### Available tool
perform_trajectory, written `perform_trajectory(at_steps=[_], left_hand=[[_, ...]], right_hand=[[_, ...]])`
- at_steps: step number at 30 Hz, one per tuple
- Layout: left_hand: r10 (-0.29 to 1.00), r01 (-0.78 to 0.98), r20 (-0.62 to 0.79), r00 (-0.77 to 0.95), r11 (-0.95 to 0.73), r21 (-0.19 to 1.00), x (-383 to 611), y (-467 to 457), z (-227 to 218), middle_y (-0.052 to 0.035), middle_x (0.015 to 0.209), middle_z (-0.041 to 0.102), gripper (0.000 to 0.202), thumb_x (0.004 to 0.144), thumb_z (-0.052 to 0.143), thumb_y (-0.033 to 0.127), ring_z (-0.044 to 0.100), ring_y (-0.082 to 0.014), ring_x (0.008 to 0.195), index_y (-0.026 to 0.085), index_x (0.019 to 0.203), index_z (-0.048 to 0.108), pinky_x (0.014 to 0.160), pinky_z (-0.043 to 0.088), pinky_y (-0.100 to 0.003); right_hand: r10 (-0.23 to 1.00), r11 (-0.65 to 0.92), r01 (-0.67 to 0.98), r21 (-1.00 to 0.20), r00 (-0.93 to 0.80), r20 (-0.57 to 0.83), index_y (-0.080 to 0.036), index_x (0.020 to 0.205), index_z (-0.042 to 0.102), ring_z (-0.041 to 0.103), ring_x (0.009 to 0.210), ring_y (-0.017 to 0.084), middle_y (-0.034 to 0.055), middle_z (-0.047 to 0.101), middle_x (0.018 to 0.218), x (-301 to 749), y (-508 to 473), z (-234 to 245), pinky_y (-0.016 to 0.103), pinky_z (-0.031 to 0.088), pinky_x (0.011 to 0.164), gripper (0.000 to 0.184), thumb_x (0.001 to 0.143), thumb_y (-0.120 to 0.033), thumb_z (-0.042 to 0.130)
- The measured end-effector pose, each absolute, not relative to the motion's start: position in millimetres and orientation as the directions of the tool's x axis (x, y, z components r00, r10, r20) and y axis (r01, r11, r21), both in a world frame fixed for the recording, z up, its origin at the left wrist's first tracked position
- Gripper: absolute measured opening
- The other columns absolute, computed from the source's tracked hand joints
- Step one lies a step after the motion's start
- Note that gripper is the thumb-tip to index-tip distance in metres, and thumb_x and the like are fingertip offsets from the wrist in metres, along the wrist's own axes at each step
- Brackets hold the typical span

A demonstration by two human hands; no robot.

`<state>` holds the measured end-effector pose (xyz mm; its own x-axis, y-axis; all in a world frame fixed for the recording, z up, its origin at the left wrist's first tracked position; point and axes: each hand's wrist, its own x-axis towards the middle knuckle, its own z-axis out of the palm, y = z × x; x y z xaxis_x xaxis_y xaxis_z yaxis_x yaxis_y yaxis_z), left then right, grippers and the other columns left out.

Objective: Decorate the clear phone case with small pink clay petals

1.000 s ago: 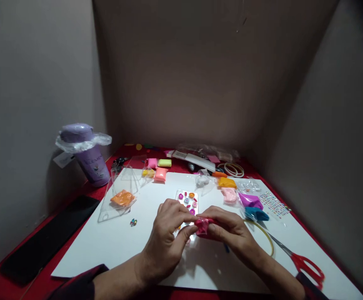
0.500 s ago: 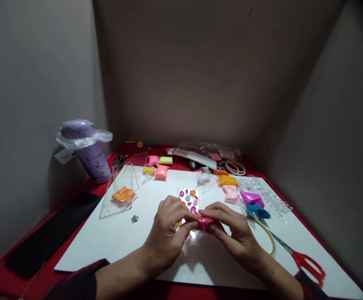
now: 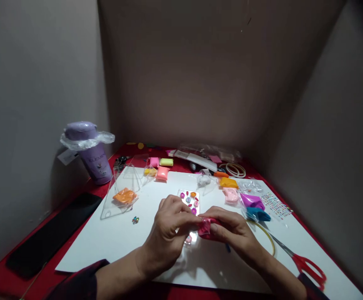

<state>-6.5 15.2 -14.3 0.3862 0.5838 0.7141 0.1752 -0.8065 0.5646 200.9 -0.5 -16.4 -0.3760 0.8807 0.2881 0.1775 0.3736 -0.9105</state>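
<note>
Between my two hands is a small packet of pink-red clay [image 3: 205, 229] in clear wrapping. My left hand [image 3: 170, 227] pinches its left edge, thumb partly hidden behind the fingers. My right hand [image 3: 231, 229] grips the other side, with the thumb pressed on the front. Under the hands lies a clear phone case [image 3: 191, 199] decorated with several colourful flower and bead shapes; its middle is covered by my fingers. A bit of something blue [image 3: 228, 248] shows below my right hand.
White board [image 3: 106, 250] on a red cloth. Clear cases with an orange clay packet [image 3: 125, 196] lie left; gem cluster [image 3: 135, 220] nearby. Right: purple clay [image 3: 252, 201], teal clay [image 3: 259, 214], gem sheet [image 3: 276, 205], yellow ring [image 3: 267, 235], scissors [image 3: 306, 264]. Purple tumbler [image 3: 95, 160] and black phone-like slab [image 3: 53, 233] stand far left.
The pink-red packet has turned so more of its shiny wrapped face shows. My right thumb has shifted onto its front. The view has moved slightly.
</note>
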Motion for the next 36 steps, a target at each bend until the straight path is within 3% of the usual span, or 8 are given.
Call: perform_trajectory(at_steps=[11,20,23,27,32,36], left_hand=[[0.422,0.274,0.782,0.459,-0.904,0.327,-7.4,14.3,-9.5,-0.0041,0.08,0.062,0.021,0.086,0.054,0.008,0.048,-0.0206,0.086,0.02,0.096,0.068,0.077,0.034,-0.037],[0.426,0.32,0.763,0.487,-0.899,0.298,-5.0,11.7,-11.5,-0.0048,0.076,0.061,0.018,0.087,0.048,0.007,0.048,-0.0202,0.085,0.017,0.081,0.062,0.079,0.036,-0.038],[0.466,0.319,0.741,0.483,-0.882,0.347,-5.4,12.4,-11.4,-0.0058,0.078,0.061,0.016,0.088,0.048,0.009,0.047,-0.0207,0.085,0.016,0.077,0.058,0.079,0.035,-0.038],[0.537,0.245,0.712,0.452,-0.843,0.479,-7.5,13.4,-8.3,-0.0035,0.08,0.063,0.006,0.088,0.058,0.014,0.048,-0.0191,0.083,0.017,0.089,0.063,0.078,0.035,-0.036],[0.61,0.269,0.674,0.416,-0.791,0.549,-8.3,13.3,-7.2,-0.0013,0.073,0.062,0.01,0.088,0.059,0.011,0.049,-0.018,0.08,0.018,0.086,0.066,0.075,0.033,-0.035],[0.639,0.289,0.649,0.414,-0.768,0.572,-7.1,12.1,-9.4,-0.0013,0.075,0.063,0.009,0.088,0.061,0.013,0.049,-0.0187,0.082,0.02,0.088,0.067,0.076,0.034,-0.036]], right_hand=[[0.887,0.234,0.145,-0.961,-0.437,0.15,-0.019,0.097,0.074,0.061,0.08,0.018,0.0049,0.068,0.087,202.3,-1.4,-17.0,0.029,0.047,0.072,0.023,0.091,-0.037,0.061],[0.872,0.276,0.139,-0.951,-0.452,0.187,-0.02,0.102,0.074,0.062,0.084,0.019,0.0056,0.07,0.09,200.3,-2.4,-17.9,0.034,0.05,0.077,0.024,0.091,-0.036,0.06],[0.878,0.269,0.123,-0.955,-0.439,0.19,-0.02,0.1,0.074,0.063,0.083,0.018,0.0057,0.069,0.089,199.0,-3.4,-17.3,0.032,0.052,0.076,0.022,0.091,-0.036,0.061],[0.907,0.232,0.067,-0.97,-0.376,0.19,-0.021,0.099,0.074,0.064,0.083,0.018,0.006,0.068,0.09,197.9,-3.4,-15.4,0.03,0.054,0.071,0.021,0.09,-0.035,0.062],[0.892,0.369,0.169,-0.914,-0.34,0.297,-0.019,0.097,0.074,0.064,0.081,0.019,0.0067,0.069,0.087,197.8,-3.2,-14.0,0.032,0.053,0.074,0.021,0.091,-0.033,0.06],[0.848,0.506,0.249,-0.825,-0.32,0.423,-0.021,0.106,0.071,0.063,0.08,0.019,0.0064,0.068,0.088,196.3,-6.6,-17.1,0.032,0.052,0.071,0.019,0.092,-0.025,0.059]])
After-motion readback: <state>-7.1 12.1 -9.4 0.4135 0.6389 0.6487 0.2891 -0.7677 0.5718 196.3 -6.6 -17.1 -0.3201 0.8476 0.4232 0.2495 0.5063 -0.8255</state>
